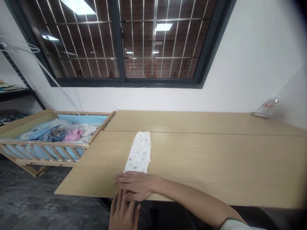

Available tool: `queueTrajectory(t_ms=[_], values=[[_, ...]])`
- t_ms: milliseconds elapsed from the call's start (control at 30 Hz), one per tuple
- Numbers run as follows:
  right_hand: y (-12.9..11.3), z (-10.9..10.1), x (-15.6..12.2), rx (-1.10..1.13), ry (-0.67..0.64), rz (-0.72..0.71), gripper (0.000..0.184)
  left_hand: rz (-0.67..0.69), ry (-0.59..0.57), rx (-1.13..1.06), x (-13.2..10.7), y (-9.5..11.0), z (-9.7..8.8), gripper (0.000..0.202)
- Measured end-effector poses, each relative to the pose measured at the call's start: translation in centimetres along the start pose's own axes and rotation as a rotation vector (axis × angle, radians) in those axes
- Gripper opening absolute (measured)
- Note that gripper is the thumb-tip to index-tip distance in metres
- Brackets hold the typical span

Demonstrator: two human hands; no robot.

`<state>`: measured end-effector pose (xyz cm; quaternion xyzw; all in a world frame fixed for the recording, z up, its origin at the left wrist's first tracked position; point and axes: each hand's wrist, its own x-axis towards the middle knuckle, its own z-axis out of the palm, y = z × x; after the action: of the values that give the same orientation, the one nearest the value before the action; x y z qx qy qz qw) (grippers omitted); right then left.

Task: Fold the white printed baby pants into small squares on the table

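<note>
I am sitting before a white wall (244, 57), with a wide dark-framed window (120, 41) at my 12 o'clock showing metal bars and red brick beyond. A long pale wood-grain tabletop (216, 166), made of two joined boards, is stretching from my 12 o'clock round to 3 o'clock. A wooden slatted crib (43, 142) is standing at my 10 o'clock, just beside the tabletop's left end, with blue bedding and a pink garment (73, 135) heaped inside. Dark grey floor (31, 198) is showing at my 8 o'clock, and a black metal shelf (14, 94) is rising at 9 o'clock. A clear plastic packet (266, 108) is lying at 2 o'clock by the wall.

Straight ahead at 12 o'clock, a white cloth (140, 153) with a small pastel print is lying flat on the tabletop, folded into a long narrow strip, its far end just short of the board joint. My right hand (136, 186) is reaching in from 4 o'clock, its fingers (124, 179) lying unclenched across the cloth's near end; I cannot tell whether they are gripping it. My left hand (122, 214) is rising from 6 o'clock below the tabletop's edge, its fingers (122, 201) extended, touching my right hand and grasping nothing.
</note>
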<state>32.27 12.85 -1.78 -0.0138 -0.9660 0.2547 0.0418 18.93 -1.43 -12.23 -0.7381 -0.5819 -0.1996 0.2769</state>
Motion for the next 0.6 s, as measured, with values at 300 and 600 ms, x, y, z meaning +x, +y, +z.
queueTrajectory(t_ms=[300,600], values=[[3.4,-0.7,-0.3,-0.008,-0.016,0.070,0.070,-0.005,0.026,0.009,0.7,0.2,-0.7,0.049],[10.0,-4.3,-0.6,-0.078,0.012,0.265,0.067,-0.038,-0.002,0.016,1.2,0.5,-1.0,0.065]])
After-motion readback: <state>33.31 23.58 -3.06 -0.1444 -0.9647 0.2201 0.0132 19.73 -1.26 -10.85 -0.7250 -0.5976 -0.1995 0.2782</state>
